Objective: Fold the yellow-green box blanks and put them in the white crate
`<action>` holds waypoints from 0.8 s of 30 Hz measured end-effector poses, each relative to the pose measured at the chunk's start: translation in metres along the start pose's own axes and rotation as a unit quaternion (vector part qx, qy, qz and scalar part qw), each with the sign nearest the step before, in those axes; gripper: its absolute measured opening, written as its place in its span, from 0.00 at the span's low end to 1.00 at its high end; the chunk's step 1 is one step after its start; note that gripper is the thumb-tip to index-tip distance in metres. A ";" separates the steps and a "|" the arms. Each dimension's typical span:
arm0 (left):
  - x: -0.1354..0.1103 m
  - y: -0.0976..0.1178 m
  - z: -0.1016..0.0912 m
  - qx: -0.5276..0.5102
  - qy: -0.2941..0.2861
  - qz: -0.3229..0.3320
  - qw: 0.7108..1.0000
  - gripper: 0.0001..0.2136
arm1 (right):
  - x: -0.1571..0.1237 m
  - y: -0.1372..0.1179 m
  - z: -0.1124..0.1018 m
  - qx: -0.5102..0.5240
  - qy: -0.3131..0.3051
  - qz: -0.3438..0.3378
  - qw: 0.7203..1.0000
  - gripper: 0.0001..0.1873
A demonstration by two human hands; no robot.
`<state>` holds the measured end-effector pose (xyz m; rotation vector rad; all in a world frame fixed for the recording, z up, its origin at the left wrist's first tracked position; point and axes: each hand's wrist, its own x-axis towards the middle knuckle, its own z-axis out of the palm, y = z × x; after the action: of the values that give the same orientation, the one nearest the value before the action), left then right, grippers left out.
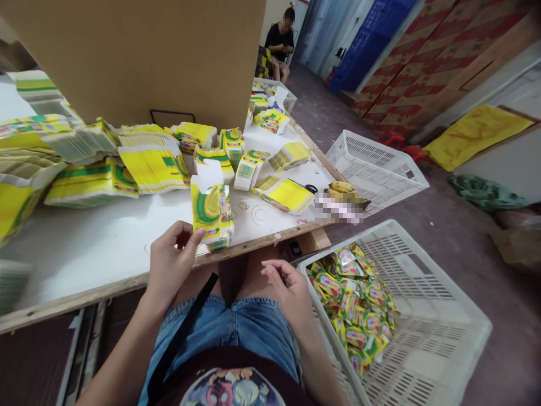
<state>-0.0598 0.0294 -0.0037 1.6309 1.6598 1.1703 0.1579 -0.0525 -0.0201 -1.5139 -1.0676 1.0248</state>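
Nearest us is the printed dark shirt (pixel 232 386), and beyond it our left hand (pixel 169 260) meets the green-and-yellow wrapper stack (pixel 206 208) at the front edge of the bench (pixel 105 242), thumb touching its lower left corner, though we cannot tell whether the fingers grip it. The stack lies just ahead and to the right of those fingers, its long axis running away from us across the bench. Our right hand (pixel 291 296) is farther off, loosely curled with nothing in it, beside the white crate (pixel 443 293) of small packets (pixel 359 299).
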 end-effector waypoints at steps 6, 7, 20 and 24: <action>-0.045 0.026 0.022 -0.170 -0.257 0.033 0.951 0.13 | 0.000 0.000 0.008 0.168 0.044 0.009 0.985 0.14; -0.047 0.026 0.027 -0.209 -0.280 0.012 0.937 0.12 | 0.000 0.003 0.008 0.188 0.047 0.016 0.981 0.14; -0.059 0.013 0.059 -0.494 -0.373 -0.118 0.777 0.25 | -0.013 0.018 0.001 0.166 -0.022 0.043 0.985 0.14; -0.062 0.013 0.061 -0.493 -0.352 -0.149 0.782 0.23 | -0.014 0.010 -0.002 0.142 -0.023 0.055 0.988 0.16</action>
<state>0.0065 -0.0189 -0.0342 0.8678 0.5677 0.8387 0.1577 -0.0679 -0.0284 -1.3325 -0.8354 1.2391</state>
